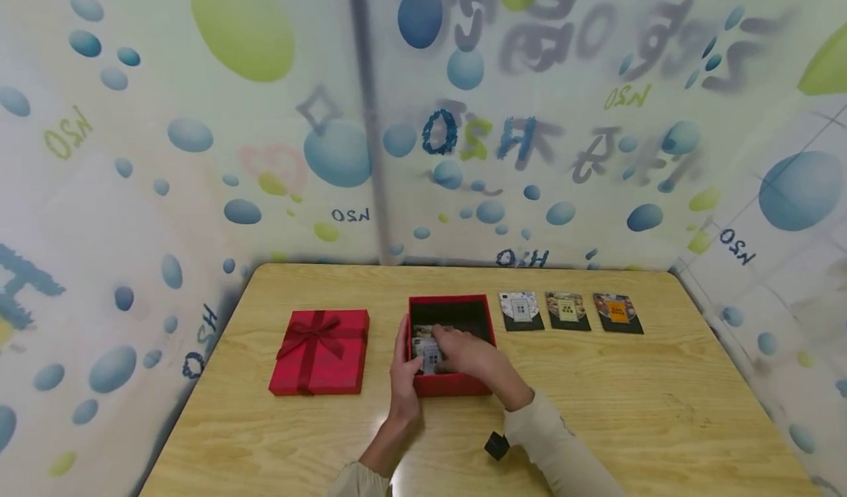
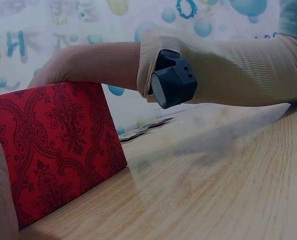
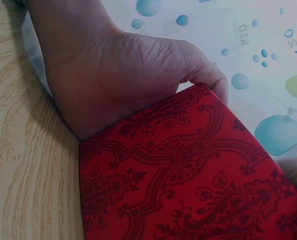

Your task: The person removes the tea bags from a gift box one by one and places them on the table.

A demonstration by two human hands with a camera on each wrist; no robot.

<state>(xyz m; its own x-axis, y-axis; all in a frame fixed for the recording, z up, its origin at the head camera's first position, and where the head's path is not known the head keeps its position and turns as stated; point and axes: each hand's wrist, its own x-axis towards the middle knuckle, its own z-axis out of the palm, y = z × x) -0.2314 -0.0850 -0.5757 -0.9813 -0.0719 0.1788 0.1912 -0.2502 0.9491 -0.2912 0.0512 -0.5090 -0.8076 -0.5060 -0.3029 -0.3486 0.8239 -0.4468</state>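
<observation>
An open red box (image 1: 453,387) with a dark inside stands at the table's middle; its patterned wall (image 2: 63,135) fills much of the left wrist view. My left hand (image 1: 405,379) grips the box's left wall, thumb over the rim, as the right wrist view also shows of this hand (image 3: 123,75). My right hand (image 1: 466,354) reaches inside over the right part of the box, its fingers at a grey-and-white packet (image 1: 429,355). Another packet edge shows behind it. Whether the right fingers pinch a packet or only touch it, I cannot tell.
The red lid (image 1: 331,365) with a ribbon bow lies left of the box. Three flat packets lie in a row at the back right: white (image 1: 521,311), green-labelled (image 1: 567,311) and orange-labelled (image 1: 617,313). A black wrist device (image 1: 496,445) is by the right sleeve.
</observation>
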